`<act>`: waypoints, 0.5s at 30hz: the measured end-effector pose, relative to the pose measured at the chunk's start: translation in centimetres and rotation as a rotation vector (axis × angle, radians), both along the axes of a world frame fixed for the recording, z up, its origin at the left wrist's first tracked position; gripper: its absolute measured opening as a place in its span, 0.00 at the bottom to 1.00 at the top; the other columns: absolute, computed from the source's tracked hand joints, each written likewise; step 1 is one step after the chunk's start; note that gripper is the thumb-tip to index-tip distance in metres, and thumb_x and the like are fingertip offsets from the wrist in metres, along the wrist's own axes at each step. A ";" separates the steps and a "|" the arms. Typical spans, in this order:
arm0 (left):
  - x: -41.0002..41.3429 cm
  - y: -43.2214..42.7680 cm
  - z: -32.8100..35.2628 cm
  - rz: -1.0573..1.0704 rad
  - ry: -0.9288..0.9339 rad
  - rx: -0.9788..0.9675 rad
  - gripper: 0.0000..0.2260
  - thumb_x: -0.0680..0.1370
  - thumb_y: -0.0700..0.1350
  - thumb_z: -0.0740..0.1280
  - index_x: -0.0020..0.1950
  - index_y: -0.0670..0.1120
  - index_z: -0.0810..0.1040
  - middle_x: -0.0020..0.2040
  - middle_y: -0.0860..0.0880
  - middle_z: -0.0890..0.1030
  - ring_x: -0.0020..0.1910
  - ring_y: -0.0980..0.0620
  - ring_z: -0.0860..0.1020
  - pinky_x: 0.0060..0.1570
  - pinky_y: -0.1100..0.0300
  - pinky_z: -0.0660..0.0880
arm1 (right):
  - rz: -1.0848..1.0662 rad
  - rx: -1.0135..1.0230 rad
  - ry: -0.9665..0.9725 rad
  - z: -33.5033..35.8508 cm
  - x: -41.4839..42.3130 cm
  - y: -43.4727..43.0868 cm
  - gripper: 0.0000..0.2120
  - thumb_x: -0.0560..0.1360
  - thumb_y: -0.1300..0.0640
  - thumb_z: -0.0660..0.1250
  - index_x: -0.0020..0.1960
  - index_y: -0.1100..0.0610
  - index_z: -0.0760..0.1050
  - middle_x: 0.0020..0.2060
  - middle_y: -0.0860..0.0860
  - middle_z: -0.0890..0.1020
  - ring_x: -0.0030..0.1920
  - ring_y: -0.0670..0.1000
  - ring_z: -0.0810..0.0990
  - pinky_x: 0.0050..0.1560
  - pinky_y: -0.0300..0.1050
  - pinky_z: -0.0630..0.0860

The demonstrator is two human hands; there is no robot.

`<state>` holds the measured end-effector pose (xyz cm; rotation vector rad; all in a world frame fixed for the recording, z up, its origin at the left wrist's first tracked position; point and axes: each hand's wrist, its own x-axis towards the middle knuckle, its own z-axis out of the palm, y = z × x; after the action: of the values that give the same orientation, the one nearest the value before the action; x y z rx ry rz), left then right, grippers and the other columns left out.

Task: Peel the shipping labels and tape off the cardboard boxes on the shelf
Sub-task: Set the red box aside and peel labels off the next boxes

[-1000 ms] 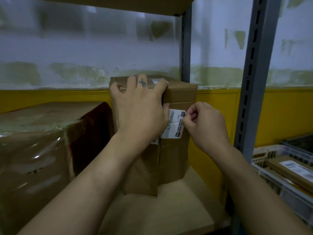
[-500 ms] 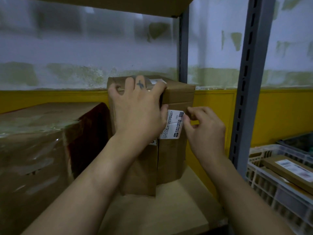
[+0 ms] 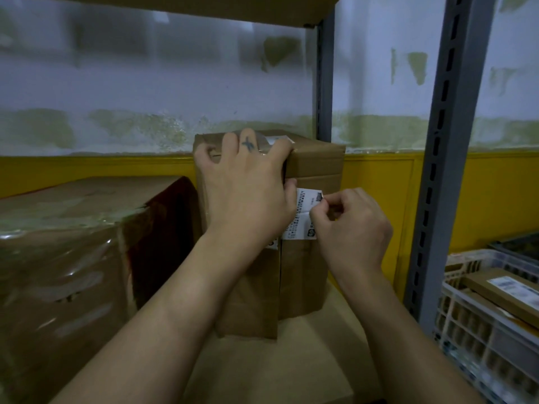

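On the shelf board (image 3: 291,363), small cardboard box (image 3: 318,167) upright, just beside a larger plastic-wrapped box (image 3: 58,258) to its left; gripped by left hand (image 3: 245,188), palm over the left face, fingers hooked over the top edge, thumb down the near corner; white shipping label (image 3: 303,205) stuck on the right-hand face just beside that corner, creased across the middle; right hand (image 3: 353,228) curled, thumb and forefinger pinching the label's right edge near the top; cannot tell if that edge is lifted free or only picked at; judged step: starting the peel on this label, early in the task; clear tape (image 3: 264,144) on the box top not yet dealt with; next move probably calls for a firmer pinch on the freed edge, then a slow, low pull leftward across the face, with left hand bracing against the pull to stop sliding or tipping; possible tear at the crease; more labelled boxes waiting in white crate (image 3: 466,339), far right.
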<state>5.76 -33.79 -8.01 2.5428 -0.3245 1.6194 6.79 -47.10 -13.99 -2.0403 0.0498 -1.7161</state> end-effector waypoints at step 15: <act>-0.5 0.7 0.6 -0.042 0.095 -0.064 0.20 0.75 0.60 0.65 0.65 0.59 0.71 0.59 0.45 0.73 0.63 0.43 0.68 0.65 0.42 0.59 | 0.090 -0.008 0.022 -0.6 -1.3 0.5 0.07 0.68 0.60 0.72 0.35 0.55 0.75 0.32 0.47 0.76 0.33 0.46 0.72 0.31 0.30 0.59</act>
<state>5.25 -33.12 -7.44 2.5375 -0.3101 1.4643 5.51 -46.56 -14.58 -2.0354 -0.0410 -1.6427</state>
